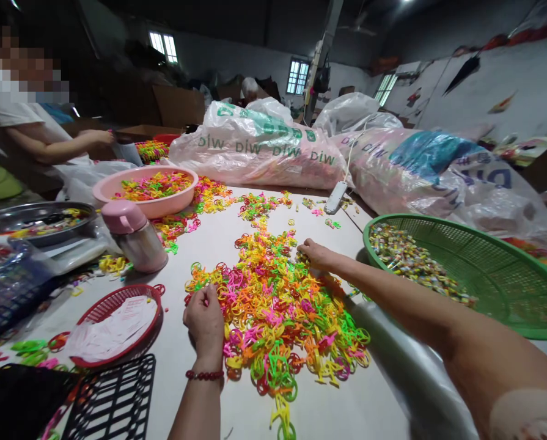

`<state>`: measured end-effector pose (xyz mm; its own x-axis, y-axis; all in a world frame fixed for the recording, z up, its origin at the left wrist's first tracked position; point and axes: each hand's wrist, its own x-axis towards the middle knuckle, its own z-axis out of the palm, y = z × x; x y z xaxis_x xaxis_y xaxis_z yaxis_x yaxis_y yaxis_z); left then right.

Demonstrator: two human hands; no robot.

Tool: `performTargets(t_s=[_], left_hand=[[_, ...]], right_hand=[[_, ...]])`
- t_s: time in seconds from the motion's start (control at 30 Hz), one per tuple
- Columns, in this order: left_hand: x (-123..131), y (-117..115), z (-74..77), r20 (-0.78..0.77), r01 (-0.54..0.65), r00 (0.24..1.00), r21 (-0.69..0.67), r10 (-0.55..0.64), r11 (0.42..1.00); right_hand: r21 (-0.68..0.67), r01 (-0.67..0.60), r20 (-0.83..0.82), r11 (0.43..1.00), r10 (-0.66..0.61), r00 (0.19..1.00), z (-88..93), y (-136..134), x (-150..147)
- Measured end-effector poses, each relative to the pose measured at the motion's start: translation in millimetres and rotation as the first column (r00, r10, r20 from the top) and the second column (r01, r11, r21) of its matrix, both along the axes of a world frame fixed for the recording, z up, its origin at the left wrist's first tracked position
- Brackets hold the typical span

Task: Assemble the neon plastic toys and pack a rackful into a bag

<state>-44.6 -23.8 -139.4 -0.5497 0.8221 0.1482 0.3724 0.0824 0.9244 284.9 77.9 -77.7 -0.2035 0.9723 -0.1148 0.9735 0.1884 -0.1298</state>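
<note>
A heap of small bright plastic pieces (273, 305), yellow, green, pink, orange and red, many with ring shapes, spreads over the white tabletop (365, 403). At the heap's left edge is my left hand (205, 318), its fingers curled inward; whatever they hold, if anything, is hidden. A dark red bead bracelet circles that wrist. My right arm reaches across to the heap's far right edge. There my right hand (316, 253) has its fingers bent together over small pieces, and I cannot make out what is between them.
On the right stands a green sieve basket (506, 275) with small wrapped-looking bits. Leftward are a pink basin (163, 205) of similar pieces, a pink-lidded flask (135, 238), a red basket (145, 339) with paper slips and a black rack (112, 397). Large plastic sacks (264, 153) line the back; another person works at left.
</note>
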Motion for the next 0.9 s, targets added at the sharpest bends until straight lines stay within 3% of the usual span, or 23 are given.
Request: performTargets(t_s=[0.17, 0.33, 0.47, 0.57, 0.7, 0.8, 0.9], left_hand=[[-0.1, -0.2, -0.7, -0.039, -0.001, 0.999, -0.002, 0.001, 1.0], [-0.6, -1.1, 0.2, -0.037, -0.003, 0.999, -0.008, 0.002, 1.0], [-0.6, -0.5, 1.9, 0.03, 0.0, 1.0, -0.002, 0.0, 1.0], [0.9, -0.8, 4.3, 0.047, -0.012, 0.999, 0.004, 0.012, 1.0], [3.5, -3.5, 11.2, -0.049, -0.056, 0.997, 0.035, 0.057, 0.998], [2.7, -4.9, 15.4, -0.199, -0.109, 0.973, 0.073, 0.121, 0.991], [-1.3, -3.6, 15.3, -0.3, -0.132, 0.937, 0.164, 0.177, 0.978]], right_hand=[[-0.065, -0.022, 0.098, 0.998, 0.028, 0.995, 4.8, 8.5, -0.8], [-0.156, 0.107, 0.092, 0.982, -0.093, 0.991, 3.8, 19.3, -1.7], [-0.211, 0.246, -0.042, 0.946, -0.26, 0.965, -1.8, 13.6, 2.9], [-0.236, 0.328, -0.235, 0.915, -0.381, 0.894, -3.9, 1.3, 5.9], [-0.306, 0.38, -0.575, 0.873, -0.488, 0.657, 3.8, -13.3, 5.7], [-0.359, 0.34, -0.795, 0.869, -0.476, 0.376, 20.0, -25.0, 3.9], [-0.397, 0.254, -0.9, 0.882, -0.428, 0.081, 38.9, -46.8, -0.7]])
